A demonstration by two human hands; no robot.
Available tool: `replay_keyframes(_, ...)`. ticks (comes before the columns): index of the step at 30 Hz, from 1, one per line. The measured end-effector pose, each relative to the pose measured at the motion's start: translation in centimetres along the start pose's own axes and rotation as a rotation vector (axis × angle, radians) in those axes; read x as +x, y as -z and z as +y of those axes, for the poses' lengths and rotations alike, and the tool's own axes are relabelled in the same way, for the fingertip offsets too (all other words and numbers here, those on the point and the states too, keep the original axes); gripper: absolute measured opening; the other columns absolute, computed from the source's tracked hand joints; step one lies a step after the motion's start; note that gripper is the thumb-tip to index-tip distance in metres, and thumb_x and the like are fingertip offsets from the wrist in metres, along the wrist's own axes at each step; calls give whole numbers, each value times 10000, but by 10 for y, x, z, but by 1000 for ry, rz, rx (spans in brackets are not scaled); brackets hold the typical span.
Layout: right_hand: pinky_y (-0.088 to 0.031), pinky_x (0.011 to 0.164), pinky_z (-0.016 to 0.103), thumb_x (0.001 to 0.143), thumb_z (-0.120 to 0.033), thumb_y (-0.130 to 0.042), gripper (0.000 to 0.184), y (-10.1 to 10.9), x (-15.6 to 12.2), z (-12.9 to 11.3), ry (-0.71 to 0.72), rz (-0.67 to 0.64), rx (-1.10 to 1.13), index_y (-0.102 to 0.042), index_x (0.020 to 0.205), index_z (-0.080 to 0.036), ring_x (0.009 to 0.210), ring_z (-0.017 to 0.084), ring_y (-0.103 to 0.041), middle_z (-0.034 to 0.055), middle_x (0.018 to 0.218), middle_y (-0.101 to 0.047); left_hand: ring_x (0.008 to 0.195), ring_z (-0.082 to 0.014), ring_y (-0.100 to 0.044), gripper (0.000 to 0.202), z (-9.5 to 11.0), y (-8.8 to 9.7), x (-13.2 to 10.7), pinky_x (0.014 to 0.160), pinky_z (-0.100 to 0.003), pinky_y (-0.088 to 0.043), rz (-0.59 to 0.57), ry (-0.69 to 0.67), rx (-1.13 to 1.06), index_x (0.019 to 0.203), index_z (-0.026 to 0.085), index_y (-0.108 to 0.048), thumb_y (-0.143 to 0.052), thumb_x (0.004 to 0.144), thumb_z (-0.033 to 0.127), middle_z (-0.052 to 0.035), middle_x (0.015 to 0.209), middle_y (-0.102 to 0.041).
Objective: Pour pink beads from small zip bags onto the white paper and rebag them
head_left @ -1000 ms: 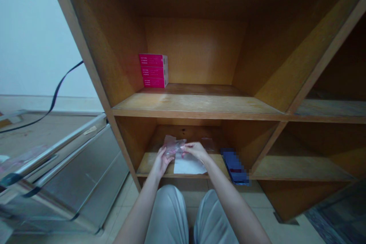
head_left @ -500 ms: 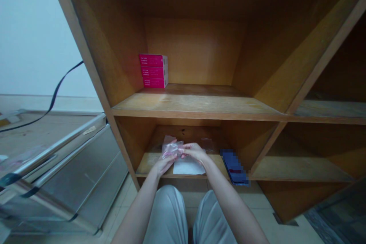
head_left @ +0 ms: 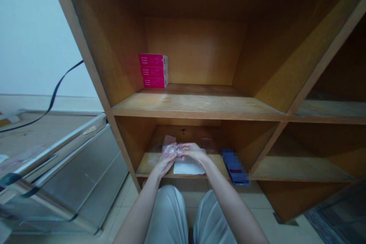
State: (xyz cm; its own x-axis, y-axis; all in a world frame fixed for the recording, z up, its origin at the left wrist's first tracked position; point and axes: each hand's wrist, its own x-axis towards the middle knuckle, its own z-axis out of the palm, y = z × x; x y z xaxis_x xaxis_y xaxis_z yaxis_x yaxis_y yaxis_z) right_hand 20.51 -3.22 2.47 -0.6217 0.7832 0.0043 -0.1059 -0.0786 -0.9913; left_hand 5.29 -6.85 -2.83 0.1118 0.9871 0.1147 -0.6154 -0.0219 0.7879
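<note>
A crinkled clear plastic bag [head_left: 172, 150] is held between both hands over the lower shelf. My left hand [head_left: 166, 163] grips it from the left and below, fingers closed. From the right, my right hand [head_left: 192, 151] pinches the bag's right end. Whether anything lies inside the bag is too small to tell. Below the hands a white sheet of paper [head_left: 187, 167] lies at the shelf's front edge. A pinkish clear packet [head_left: 169, 139] shows just behind the left hand, and another flat clear packet [head_left: 208, 144] lies behind the right hand.
Three stacked magenta boxes [head_left: 153, 71] stand at the left of the upper shelf [head_left: 197, 103]. A dark blue item [head_left: 234, 167], partly blurred out, lies at the lower shelf's right front. Left of the cabinet is a metal-framed unit [head_left: 94, 167] with a dark strap [head_left: 55, 93] above it.
The plastic bag is more bunched up between my hands, and its upper edge sits lower. My fingers have shifted slightly; the arms are almost unmoved.
</note>
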Motion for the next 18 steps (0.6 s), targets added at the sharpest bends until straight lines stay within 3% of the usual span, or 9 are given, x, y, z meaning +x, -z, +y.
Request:
replay_keyframes(8, -436, 497, 237, 572, -325, -685, 341, 3, 0, 8, 22, 117, 53, -639, 849, -131, 459, 98, -540, 25, 643, -636, 856, -134, -577, 467, 0, 2, 3, 727, -231, -441, 40, -8, -24, 1094, 188, -499, -635, 659, 87, -51, 1012, -603)
replay_keyframes(13, -431, 486, 234, 601, -325, -638, 273, 17, 11, 34, 65, 440, 135, -622, 804, -142, 480, 111, -552, 25, 635, -629, 790, -102, -588, 447, -4, 12, 2, 700, -202, -444, 105, 17, -22, 1059, 189, -526, -649, 642, 85, -27, 974, -618)
replay_keyframes(15, -455, 546, 254, 614, -322, -604, 262, 20, 16, 48, 119, 579, 168, -612, 820, -160, 596, 147, -597, 47, 731, -649, 796, -106, -591, 451, -7, 16, 1, 722, -212, -444, 116, 19, -11, 1056, 188, -530, -658, 634, 91, -28, 971, -622)
replay_keyframes(18, -467, 679, 302, 646, -325, -526, 262, 20, 23, 69, 202, 683, 188, -600, 847, -175, 780, 191, -608, 69, 864, -651, 841, -128, -593, 449, -10, 21, 2, 773, -238, -442, 130, 27, -4, 1042, 171, -541, -674, 618, 103, -41, 972, -627)
